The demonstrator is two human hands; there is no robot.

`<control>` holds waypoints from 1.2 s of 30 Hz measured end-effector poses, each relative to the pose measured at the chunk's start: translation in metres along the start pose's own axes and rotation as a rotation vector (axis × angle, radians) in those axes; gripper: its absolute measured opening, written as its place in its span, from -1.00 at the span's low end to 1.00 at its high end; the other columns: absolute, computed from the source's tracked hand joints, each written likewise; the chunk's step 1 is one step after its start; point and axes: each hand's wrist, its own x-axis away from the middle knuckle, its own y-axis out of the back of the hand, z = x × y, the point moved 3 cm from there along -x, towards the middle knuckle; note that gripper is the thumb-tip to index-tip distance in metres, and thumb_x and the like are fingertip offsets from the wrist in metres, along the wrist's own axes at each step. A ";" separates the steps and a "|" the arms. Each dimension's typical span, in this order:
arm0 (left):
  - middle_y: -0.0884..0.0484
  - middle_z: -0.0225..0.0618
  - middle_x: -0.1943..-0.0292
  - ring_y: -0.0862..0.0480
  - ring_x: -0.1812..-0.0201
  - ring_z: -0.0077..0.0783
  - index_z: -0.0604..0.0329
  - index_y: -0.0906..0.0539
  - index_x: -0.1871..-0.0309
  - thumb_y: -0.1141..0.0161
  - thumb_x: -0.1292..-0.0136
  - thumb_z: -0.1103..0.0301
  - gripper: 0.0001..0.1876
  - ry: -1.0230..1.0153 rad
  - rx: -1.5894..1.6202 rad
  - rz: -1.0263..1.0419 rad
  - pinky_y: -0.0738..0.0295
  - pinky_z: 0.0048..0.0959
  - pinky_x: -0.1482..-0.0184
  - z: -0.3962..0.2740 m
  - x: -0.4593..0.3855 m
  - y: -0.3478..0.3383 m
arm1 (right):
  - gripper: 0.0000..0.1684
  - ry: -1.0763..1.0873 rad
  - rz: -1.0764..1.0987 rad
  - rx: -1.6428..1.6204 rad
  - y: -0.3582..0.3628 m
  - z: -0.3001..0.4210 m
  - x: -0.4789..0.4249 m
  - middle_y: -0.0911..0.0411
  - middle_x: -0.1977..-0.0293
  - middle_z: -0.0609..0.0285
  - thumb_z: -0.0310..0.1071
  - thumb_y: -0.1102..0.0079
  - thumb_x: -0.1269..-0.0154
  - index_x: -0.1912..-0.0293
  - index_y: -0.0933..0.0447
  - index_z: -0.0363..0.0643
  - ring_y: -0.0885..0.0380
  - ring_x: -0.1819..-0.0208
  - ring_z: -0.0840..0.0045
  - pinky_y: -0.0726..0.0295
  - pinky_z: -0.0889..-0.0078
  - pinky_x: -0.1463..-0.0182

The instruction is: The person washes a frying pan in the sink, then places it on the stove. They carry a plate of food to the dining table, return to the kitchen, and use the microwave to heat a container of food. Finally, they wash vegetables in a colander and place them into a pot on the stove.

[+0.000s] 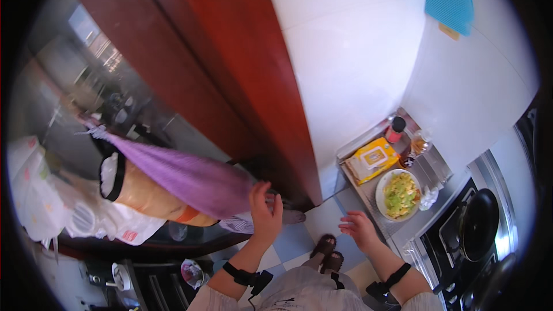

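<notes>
My left hand (264, 212) is raised beside the lower end of a purple towel (181, 172), its fingers apart and nothing visible in them. Whether the fingertips touch the cloth I cannot tell. The towel hangs from a knotted end at the left. My right hand (358, 230) hovers over the floor, fingers loosely spread and holding nothing. To its right, a white plate (380, 201) of cooked egg and green vegetable (399, 194) rests on a metal counter (370, 214). A yellow pack of wipes (376, 160) lies behind the plate.
A jar with a black lid (396, 129) and other small containers stand at the counter's back. A black frying pan (478, 224) sits on the gas stove (445, 242) at right. Plastic bags (39, 190) and a tan bag (147, 194) hang left, near a red-brown door frame (242, 52).
</notes>
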 end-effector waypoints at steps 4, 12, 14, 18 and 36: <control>-0.50 -0.13 0.15 -0.58 0.32 -0.29 0.29 -0.49 0.08 -0.24 -0.15 0.39 -0.70 -0.070 -0.010 -0.393 -0.55 -0.42 0.29 -0.003 -0.035 0.027 | -0.53 0.405 0.387 0.496 -0.137 0.029 0.006 -0.42 -0.06 0.11 -0.22 0.10 -0.36 -0.17 -0.29 -0.26 -0.43 -0.07 0.43 -0.37 0.48 -0.15; -0.57 -0.03 0.20 -0.60 0.24 0.08 0.20 -0.49 0.10 -0.15 -0.13 0.08 -0.59 0.052 -0.459 0.196 -0.52 -0.09 0.25 0.027 -0.075 0.029 | -0.50 0.464 0.270 0.751 -0.261 0.060 -0.033 -0.54 0.09 -0.10 -0.11 0.19 -0.39 -0.04 -0.46 -0.33 -0.47 -0.06 0.39 -0.33 0.46 -0.16; -0.56 -0.04 0.18 -0.60 0.23 0.07 0.17 -0.49 0.08 -0.15 -0.13 0.05 -0.58 0.014 -0.413 0.210 -0.52 -0.08 0.25 0.023 -0.075 0.034 | -0.50 0.413 0.272 0.729 -0.262 0.059 -0.039 -0.56 0.12 -0.08 -0.10 0.21 -0.39 -0.02 -0.48 -0.32 -0.50 -0.02 0.37 -0.36 0.44 -0.11; -0.55 -0.07 0.21 -0.59 0.23 0.06 0.18 -0.50 0.11 -0.18 -0.11 0.08 -0.60 -0.011 -0.352 0.229 -0.51 -0.13 0.25 0.039 -0.072 0.048 | -0.56 0.467 0.297 0.859 -0.277 0.056 -0.031 -0.56 0.18 -0.10 -0.21 0.18 -0.34 0.00 -0.50 -0.31 -0.55 0.09 0.29 -0.43 0.41 -0.03; -0.40 -0.38 0.42 -0.41 0.53 -0.54 0.07 -0.38 0.25 -0.21 -0.13 0.36 -0.78 1.083 0.514 0.000 -0.37 -0.51 0.51 0.161 0.081 0.081 | -0.60 -0.029 -0.361 -0.029 0.000 -0.028 -0.028 -0.51 0.22 -0.06 -0.20 0.13 -0.27 0.01 -0.32 -0.28 -0.55 0.28 0.26 -0.56 0.33 0.32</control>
